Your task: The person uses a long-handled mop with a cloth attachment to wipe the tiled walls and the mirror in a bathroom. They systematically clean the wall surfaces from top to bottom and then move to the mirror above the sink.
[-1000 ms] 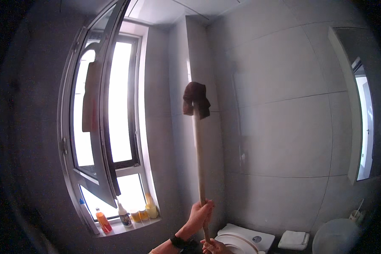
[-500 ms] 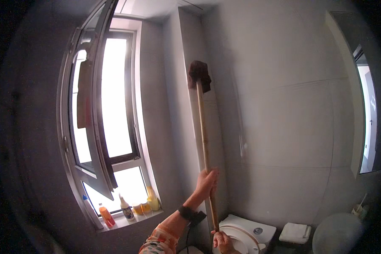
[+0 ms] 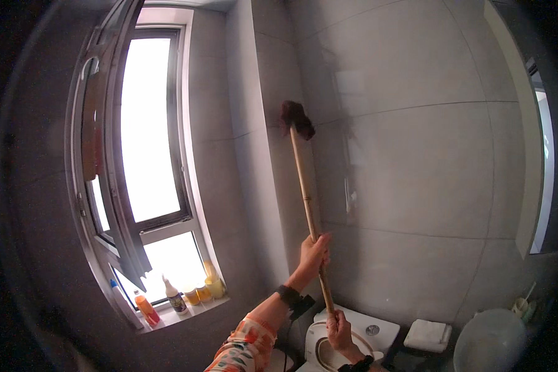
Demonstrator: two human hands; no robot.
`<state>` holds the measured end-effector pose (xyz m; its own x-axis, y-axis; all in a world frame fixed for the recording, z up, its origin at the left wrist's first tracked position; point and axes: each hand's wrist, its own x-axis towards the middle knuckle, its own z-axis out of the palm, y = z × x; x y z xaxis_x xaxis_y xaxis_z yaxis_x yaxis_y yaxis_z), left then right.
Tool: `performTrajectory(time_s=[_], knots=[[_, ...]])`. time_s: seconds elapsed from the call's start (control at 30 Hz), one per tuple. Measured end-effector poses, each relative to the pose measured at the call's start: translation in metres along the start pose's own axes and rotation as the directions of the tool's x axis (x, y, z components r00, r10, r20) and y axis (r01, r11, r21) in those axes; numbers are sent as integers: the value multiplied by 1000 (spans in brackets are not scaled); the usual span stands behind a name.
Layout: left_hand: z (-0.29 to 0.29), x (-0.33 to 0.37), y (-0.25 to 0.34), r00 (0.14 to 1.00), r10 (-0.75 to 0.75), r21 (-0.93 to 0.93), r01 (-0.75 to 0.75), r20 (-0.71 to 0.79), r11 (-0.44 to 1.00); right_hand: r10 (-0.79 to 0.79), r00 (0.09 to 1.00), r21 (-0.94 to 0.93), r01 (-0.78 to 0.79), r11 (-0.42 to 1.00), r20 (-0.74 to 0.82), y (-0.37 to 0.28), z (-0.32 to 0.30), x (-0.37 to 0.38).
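Observation:
A long bamboo pole [image 3: 305, 192] slants up from my hands, its head wrapped in a dark reddish-brown cloth [image 3: 297, 119]. That cloth is at the tiled wall by the corner right of the window; whether it touches the tiles I cannot tell. Partway up the pole, my left hand [image 3: 314, 253] is closed around it, below a floral sleeve [image 3: 248, 341] and a dark wristband. My right hand [image 3: 340, 330] grips the pole's lower end, in front of the toilet [image 3: 378, 332].
On the left, an open window sash [image 3: 115, 155] swings inward. Several bottles, including an orange one [image 3: 147, 310], line the windowsill [image 3: 186, 317]. A white folded cloth [image 3: 426, 335], a pale round basin [image 3: 491, 341] and a mirror cabinet [image 3: 527, 155] are at the right.
The view has shifted, so the window sits further left. Both hands appear higher and further right, and the pole tilts more to the left, still held by both.

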<state>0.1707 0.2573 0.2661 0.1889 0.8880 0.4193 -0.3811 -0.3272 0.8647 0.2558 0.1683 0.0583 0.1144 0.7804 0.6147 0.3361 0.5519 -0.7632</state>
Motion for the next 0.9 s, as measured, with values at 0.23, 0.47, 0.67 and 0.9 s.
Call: performTrajectory(time_s=[0.23,0.47,0.67,0.9], knots=[[-20,28,-13,995,86,101,-91,51,991,-337,939,-320,339,885,62,51,-2,47],[-46,56,21,930,358,299,-365,80,882,-283,958,-181,288,940,56,23,-42,134],[-87,46,36,903,429,377,-405,23,833,-401,908,-399,415,817,122,-44,-63,232],[-76,-33,54,902,431,262,-411,-19,873,-411,906,-406,414,815,99,-124,-89,344]])
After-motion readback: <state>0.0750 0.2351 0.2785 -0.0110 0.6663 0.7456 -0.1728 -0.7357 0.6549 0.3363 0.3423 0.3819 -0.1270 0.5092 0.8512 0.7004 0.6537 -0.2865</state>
